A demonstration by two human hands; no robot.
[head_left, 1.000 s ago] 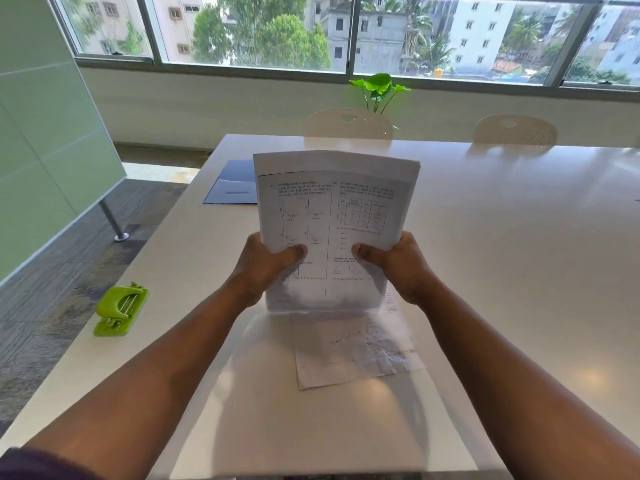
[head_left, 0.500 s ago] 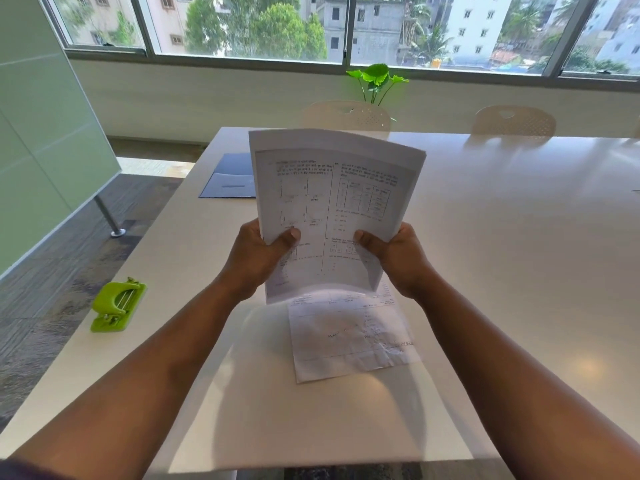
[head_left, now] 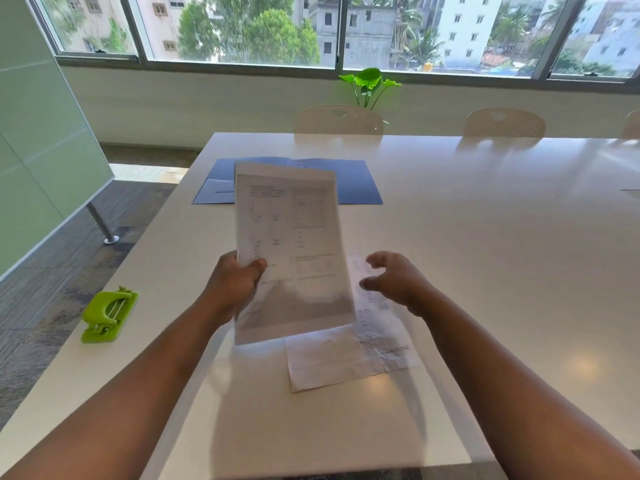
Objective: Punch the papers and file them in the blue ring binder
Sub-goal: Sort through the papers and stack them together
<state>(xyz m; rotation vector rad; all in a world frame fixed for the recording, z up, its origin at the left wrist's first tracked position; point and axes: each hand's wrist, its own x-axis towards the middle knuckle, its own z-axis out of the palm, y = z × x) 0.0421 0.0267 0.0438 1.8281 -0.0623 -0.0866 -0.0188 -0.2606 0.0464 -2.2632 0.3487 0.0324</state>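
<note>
Head view: long white table [head_left: 485, 237] under a window wall; two cream chairs [head_left: 339, 120] at 12 o'clock, potted plant [head_left: 369, 83] behind. Left hand [head_left: 235, 285] pinches a printed sheet stack [head_left: 291, 251] upright, screening part of the open blue ring binder [head_left: 353, 183]. Right hand [head_left: 398, 280] loose, holding nothing. Loose sheet [head_left: 346, 362] flat beneath. Green hole punch [head_left: 109, 315] at 9 o'clock.
</note>
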